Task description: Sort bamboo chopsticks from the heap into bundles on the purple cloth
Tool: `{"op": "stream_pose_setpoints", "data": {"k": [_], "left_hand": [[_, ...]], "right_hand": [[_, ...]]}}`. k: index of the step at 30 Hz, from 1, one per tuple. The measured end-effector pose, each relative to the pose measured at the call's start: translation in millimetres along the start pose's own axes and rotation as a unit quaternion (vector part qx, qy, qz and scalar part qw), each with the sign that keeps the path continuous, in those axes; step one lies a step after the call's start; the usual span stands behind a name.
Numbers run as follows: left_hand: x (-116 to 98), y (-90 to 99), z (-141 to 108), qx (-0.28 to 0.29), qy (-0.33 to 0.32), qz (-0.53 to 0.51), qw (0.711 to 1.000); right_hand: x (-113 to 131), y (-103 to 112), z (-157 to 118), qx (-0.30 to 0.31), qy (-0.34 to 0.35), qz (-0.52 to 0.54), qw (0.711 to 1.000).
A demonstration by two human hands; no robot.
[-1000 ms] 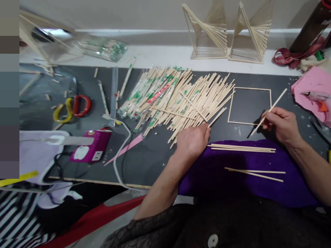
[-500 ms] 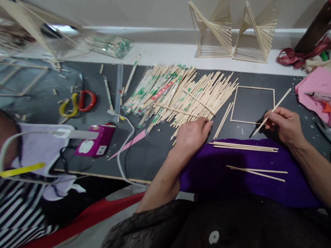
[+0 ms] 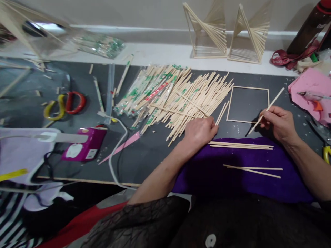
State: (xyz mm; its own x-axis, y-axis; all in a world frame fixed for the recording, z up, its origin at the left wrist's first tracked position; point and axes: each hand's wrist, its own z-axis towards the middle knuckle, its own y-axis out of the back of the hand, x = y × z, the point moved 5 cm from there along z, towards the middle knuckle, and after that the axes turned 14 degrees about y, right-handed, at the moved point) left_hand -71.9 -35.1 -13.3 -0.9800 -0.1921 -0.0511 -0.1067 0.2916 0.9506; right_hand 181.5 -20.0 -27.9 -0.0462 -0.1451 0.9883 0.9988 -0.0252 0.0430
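My right hand (image 3: 278,124) pinches one thin wooden stick (image 3: 274,99) at a slant over the lower right corner of a square stick frame (image 3: 248,87). My left hand (image 3: 200,131) rests with curled fingers at the lower edge of a big pile of loose sticks (image 3: 201,93); its fingertips are hidden, and whatever they hold cannot be made out. Two sticks stand out just beyond its fingers. On the purple cloth (image 3: 232,189) lie three parallel sticks (image 3: 243,145) and, nearer me, two crossed sticks (image 3: 256,169).
Wrapped sticks (image 3: 147,88) lie left of the pile. Two twisted stick models (image 3: 209,38) stand on the back ledge. Scissors (image 3: 74,102), a magenta box (image 3: 85,143) and a white cable (image 3: 112,165) are on the left, pink sheets (image 3: 307,89) on the right.
My left hand has moved right, from the pile toward the two separate sticks beside the square frame. My right hand still holds its stick. The whole view has shifted slightly.
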Motion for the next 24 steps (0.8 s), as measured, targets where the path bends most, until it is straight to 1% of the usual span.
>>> {"op": "stream_pose_setpoints", "data": {"k": [3,5,6,7,8,9,11,13,15,17,19,21,24], "left_hand": [[2,2.4,6,-0.036,0.022,0.008,0.999],[8,8.5,4,-0.065,0.035,-0.002,0.997],[10,12.1,1,-0.076,0.026,-0.019,0.997],[11,15.3,-4,-0.081,0.0,-0.042,0.996],[11,17.6,-10,-0.077,-0.045,-0.07,0.994],[9,18.9,-17,-0.068,-0.106,-0.097,0.987],[3,18.8,-33,-0.059,-0.237,-0.131,0.961],[-5,14.0,-48,-0.078,-0.334,-0.125,0.931],[-13,5.0,-59,-0.117,-0.385,-0.103,0.91],[-21,-5.3,-67,-0.155,-0.399,-0.085,0.9],[-26,-13.5,-72,-0.193,-0.387,-0.081,0.898],[-27,-20.3,-77,-0.21,-0.37,-0.079,0.901],[-25,-28.5,-84,-0.213,-0.358,-0.067,0.907]], "right_hand": [[2,0,2,0.002,0.006,-0.003,1.0],[3,0,3,0.001,0.012,-0.008,1.0],[4,0,3,-0.001,0.015,-0.01,1.0],[5,0,4,-0.002,0.017,-0.013,1.0],[6,0,4,-0.003,0.017,-0.015,1.0],[6,0,4,-0.004,0.017,-0.017,1.0],[6,-1,5,-0.004,0.018,-0.021,1.0],[5,-2,5,-0.001,0.017,-0.026,1.0],[3,-2,5,0.002,0.019,-0.027,0.999],[3,-3,5,0.006,0.02,-0.024,0.999],[4,-3,5,0.007,0.022,-0.018,1.0],[6,-3,4,0.002,0.02,-0.009,1.0],[7,-3,2,-0.003,0.01,0.001,1.0]]}}
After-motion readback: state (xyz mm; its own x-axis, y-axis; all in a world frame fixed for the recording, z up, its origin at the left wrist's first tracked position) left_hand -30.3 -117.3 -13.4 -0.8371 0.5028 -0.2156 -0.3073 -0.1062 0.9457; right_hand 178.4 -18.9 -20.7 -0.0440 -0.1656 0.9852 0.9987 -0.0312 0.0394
